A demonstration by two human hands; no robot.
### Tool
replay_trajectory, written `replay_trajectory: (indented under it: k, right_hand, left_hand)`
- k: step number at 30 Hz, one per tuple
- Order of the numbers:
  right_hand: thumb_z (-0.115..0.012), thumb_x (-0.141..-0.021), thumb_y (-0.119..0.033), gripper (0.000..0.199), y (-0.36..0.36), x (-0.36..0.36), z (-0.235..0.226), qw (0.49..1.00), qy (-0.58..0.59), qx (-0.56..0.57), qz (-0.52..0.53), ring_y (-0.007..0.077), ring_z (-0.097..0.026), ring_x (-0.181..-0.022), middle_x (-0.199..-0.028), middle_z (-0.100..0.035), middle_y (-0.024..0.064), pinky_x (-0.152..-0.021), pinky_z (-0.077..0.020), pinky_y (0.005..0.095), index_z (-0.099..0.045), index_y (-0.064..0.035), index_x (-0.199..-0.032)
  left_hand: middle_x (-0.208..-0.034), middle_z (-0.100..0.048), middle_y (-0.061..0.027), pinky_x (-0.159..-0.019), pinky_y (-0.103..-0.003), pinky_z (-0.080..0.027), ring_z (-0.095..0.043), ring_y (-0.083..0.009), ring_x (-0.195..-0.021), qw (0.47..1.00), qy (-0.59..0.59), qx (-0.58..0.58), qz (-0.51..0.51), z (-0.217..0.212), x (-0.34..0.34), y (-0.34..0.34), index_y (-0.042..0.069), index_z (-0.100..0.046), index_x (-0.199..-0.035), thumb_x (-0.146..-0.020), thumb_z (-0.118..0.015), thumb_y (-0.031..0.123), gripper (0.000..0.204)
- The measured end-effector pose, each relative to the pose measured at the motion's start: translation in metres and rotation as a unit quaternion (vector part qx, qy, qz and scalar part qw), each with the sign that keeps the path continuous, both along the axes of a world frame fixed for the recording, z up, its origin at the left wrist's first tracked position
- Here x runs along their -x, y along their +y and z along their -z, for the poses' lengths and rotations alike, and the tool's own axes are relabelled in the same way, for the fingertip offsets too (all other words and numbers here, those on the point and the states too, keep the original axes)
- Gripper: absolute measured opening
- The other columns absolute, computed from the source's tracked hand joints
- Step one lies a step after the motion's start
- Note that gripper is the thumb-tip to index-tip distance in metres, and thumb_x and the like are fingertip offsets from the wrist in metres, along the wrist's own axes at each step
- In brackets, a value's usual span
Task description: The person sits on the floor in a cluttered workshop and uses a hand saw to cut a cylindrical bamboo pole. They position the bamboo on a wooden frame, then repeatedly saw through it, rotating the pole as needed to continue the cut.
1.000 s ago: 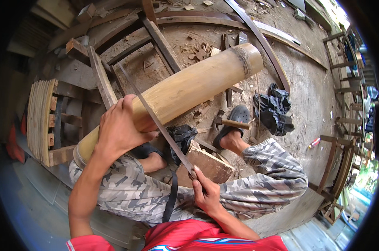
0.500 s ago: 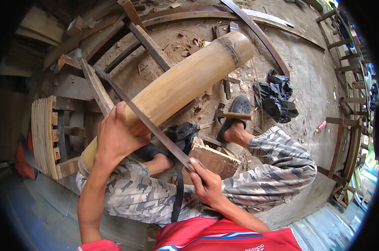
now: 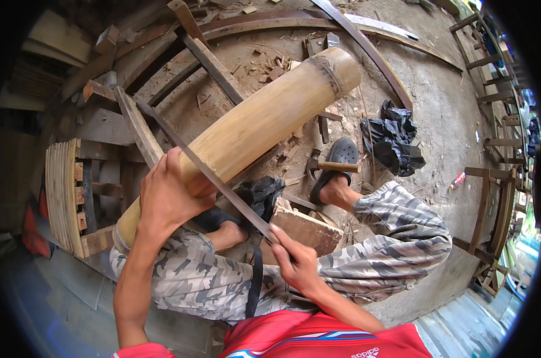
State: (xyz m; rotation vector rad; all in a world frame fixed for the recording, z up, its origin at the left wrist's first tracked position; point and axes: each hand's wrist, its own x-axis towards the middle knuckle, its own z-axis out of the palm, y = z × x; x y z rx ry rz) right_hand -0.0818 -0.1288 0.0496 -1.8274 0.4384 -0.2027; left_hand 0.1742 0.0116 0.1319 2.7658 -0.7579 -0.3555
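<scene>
A thick, pale bamboo pole (image 3: pixel 270 113) slants from my left knee up to the far right, with a raised node ring near its far end. Across it lies the long, narrow, dark blade of a handsaw (image 3: pixel 231 197), touching the bamboo just beyond my left hand. My left hand (image 3: pixel 170 194) is wrapped over the pole on the near side of the blade, its fingertips partly hidden. Closed round the saw's near end is my right hand (image 3: pixel 297 259), in front of my lap; the handle is mostly covered by the fingers.
A hammer (image 3: pixel 339 167) rests across my sandal (image 3: pixel 344 150). Black plastic (image 3: pixel 395 140) lies to its right. Wooden frame pieces (image 3: pixel 140 125) stand at the left, and a worn wooden block (image 3: pixel 306 230) sits between my legs. Wood scraps litter the floor; wooden frames (image 3: pixel 491 209) line the right.
The saw and my right hand have shifted very slightly up and left. My left hand still grips the bamboo pole in nearly the same place.
</scene>
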Motion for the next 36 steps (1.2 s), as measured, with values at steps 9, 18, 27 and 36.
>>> replay_trajectory:
  k: [9, 18, 27, 36]
  right_hand:
    - [-0.067, -0.099, -0.011, 0.041, -0.001, 0.027, 0.025, 1.000, -0.009, 0.027, -0.002, 0.0259, -0.075, -0.074, -0.092, -0.075, 0.0214, -0.069, -0.0563, 0.0332, -0.066, -0.0028, -0.139]
    - [-0.073, -0.096, -0.016, 0.045, 0.010, -0.081, -0.007, 0.989, -0.132, -0.035, 0.051, 0.0292, -0.064, -0.062, -0.082, -0.072, 0.0191, -0.062, -0.0529, 0.0379, -0.066, -0.0106, -0.141]
    - [-0.074, -0.094, -0.015, 0.047, -0.001, 0.021, 0.022, 1.000, 0.000, -0.006, 0.030, 0.0271, -0.063, -0.061, -0.075, -0.070, 0.0147, -0.065, -0.0531, 0.0385, -0.067, -0.0093, -0.140]
    - [-0.075, -0.095, -0.018, 0.048, 0.002, -0.012, 0.018, 0.999, -0.025, -0.001, 0.027, 0.0269, -0.063, -0.063, -0.077, -0.071, 0.0138, -0.067, -0.0529, 0.0373, -0.067, -0.0120, -0.141]
  left_hand:
    - [-0.105, -0.069, -0.0223, -0.087, -0.049, -0.057, -0.069, -0.0429, -0.098, 1.000, -0.016, -0.003, 0.001, 0.000, 0.001, -0.004, -0.002, -0.056, -0.120, -0.057, -0.091, 0.035, 0.081]
    - [-0.103, -0.070, -0.0224, -0.084, -0.050, -0.057, -0.069, -0.0434, -0.096, 0.998, -0.044, 0.024, 0.035, 0.008, -0.001, -0.005, -0.001, -0.059, -0.111, -0.058, -0.091, 0.036, 0.072]
    - [-0.103, -0.070, -0.0228, -0.083, -0.049, -0.057, -0.070, -0.0430, -0.095, 0.999, -0.036, -0.006, 0.009, 0.002, 0.000, -0.005, 0.000, -0.061, -0.113, -0.059, -0.090, 0.037, 0.071]
    - [-0.102, -0.071, -0.0212, -0.083, -0.048, -0.058, -0.070, -0.0428, -0.094, 0.998, -0.042, 0.012, 0.034, -0.001, 0.000, -0.005, 0.001, -0.062, -0.116, -0.059, -0.090, 0.038, 0.073]
